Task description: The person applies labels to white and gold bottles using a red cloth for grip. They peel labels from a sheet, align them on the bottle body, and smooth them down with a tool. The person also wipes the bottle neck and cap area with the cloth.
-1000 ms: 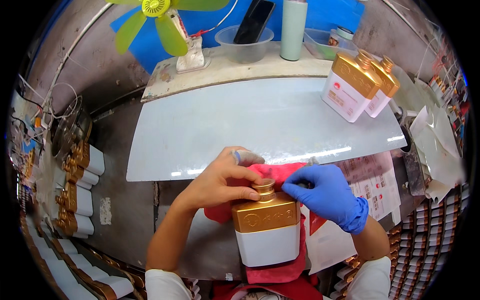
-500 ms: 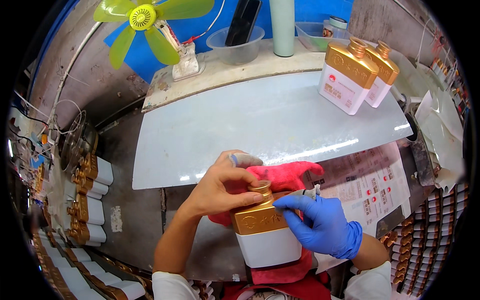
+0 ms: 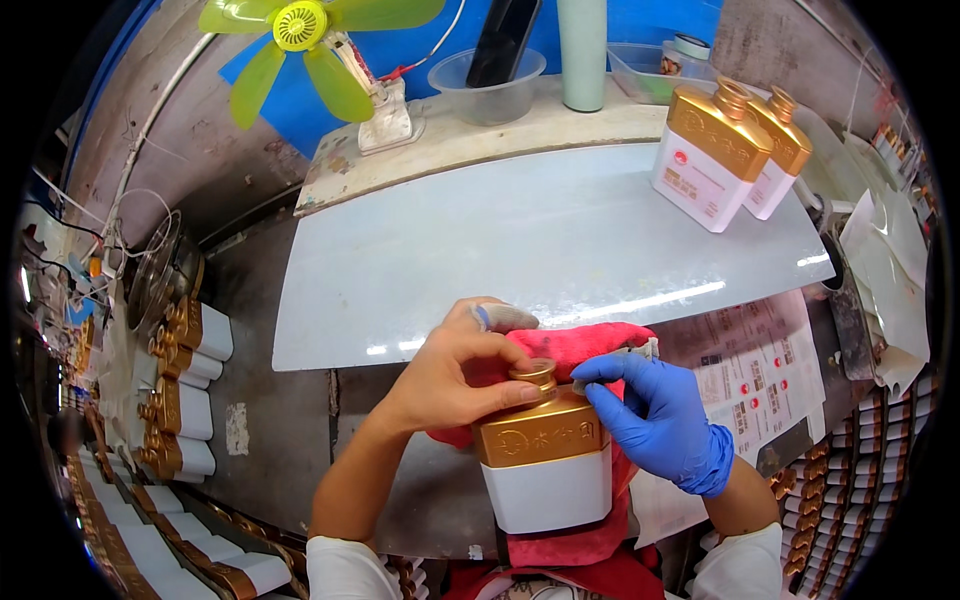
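A white, flat-sided bottle (image 3: 548, 492) with a gold embossed shoulder stands upright in front of me, its neck toward the far side. My bare left hand (image 3: 440, 385), with a grey cover on one finger, grips the bottle's gold neck between thumb and fingers. In a blue glove, my right hand (image 3: 665, 425) pinches thumb and forefinger together by the right side of the gold shoulder. What those fingertips hold, if anything, is too small to make out. A red cloth (image 3: 580, 345) lies behind and under the bottle.
Two finished-looking gold-and-white bottles (image 3: 708, 185) stand on the pale board (image 3: 480, 250) at the far right. Printed label sheets (image 3: 755, 365) lie right of my glove. More bottles (image 3: 190, 415) line the left side. A green fan (image 3: 300, 27) and a clear bowl (image 3: 487, 90) sit behind.
The gloved right hand has drawn slightly up and away from the gold shoulder, showing more of it. My left hand keeps its grip on the neck. The whole view has shifted a little.
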`<control>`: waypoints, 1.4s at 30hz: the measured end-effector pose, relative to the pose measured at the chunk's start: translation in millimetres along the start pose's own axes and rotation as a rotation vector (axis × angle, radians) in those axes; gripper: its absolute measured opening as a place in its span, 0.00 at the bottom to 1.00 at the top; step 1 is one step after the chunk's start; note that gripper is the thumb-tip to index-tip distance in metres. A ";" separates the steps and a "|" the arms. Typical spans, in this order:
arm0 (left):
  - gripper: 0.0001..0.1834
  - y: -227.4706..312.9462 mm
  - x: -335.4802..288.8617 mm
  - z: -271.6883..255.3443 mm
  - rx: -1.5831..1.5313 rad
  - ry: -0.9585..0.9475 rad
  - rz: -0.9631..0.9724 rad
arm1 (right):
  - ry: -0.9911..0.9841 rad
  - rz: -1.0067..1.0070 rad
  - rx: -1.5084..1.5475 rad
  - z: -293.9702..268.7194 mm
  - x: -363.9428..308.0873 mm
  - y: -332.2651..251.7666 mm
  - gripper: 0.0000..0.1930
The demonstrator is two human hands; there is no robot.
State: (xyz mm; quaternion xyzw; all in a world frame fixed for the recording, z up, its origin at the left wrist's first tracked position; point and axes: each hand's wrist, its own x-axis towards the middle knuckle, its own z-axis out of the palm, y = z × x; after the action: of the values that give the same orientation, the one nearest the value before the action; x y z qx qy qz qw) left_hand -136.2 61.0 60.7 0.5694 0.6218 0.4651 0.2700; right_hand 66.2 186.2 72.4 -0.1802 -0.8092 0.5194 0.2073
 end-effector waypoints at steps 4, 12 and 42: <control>0.11 7.9 -0.4 3.1 0.039 0.023 -0.010 | -0.004 -0.008 -0.018 2.3 -0.2 3.1 0.09; 0.09 0.5 -2.1 -5.9 -0.063 -0.054 -0.072 | 0.013 0.020 -0.004 1.1 4.8 4.3 0.09; 0.12 -5.2 -6.4 -1.1 -0.070 -0.009 -0.026 | -0.048 -0.149 -0.329 28.6 -33.6 -32.8 0.28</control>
State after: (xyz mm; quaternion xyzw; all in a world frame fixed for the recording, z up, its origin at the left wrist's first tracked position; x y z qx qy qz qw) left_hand -138.2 55.0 55.3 0.5536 0.6114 0.4802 0.2986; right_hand 77.3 134.3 86.7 -0.1391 -0.8990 0.3674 0.1937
